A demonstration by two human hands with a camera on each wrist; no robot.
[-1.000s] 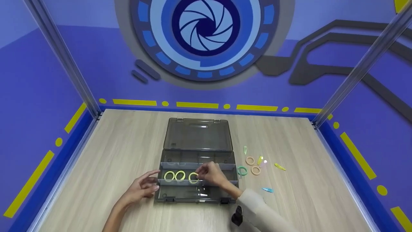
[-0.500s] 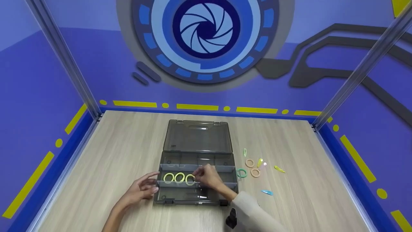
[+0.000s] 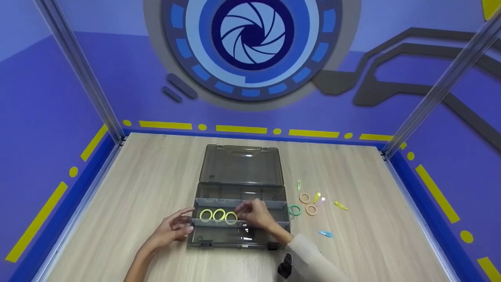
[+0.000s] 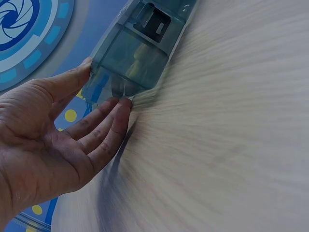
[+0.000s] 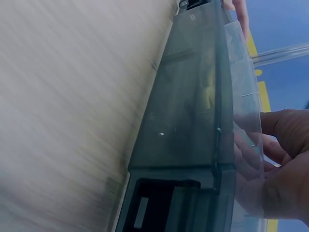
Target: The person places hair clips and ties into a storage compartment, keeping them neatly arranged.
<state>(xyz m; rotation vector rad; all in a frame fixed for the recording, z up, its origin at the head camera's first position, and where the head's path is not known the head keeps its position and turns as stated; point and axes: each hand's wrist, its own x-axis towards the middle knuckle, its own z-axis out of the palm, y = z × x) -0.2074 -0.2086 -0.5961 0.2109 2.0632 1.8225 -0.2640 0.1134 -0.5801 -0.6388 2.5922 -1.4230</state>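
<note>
The nearest yellow ring lies just left of my right hand, fingers bent, any pinch impossible to tell, while my loosely spread left hand, farther off, touches the box.

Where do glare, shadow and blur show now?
Head: white glint on the open lid of the smoky organizer box; left wrist: dark shadow on the wooden tabletop, its grain streaked; right wrist: grain streaked too, a yellow patch blurred behind the box wall.
</note>
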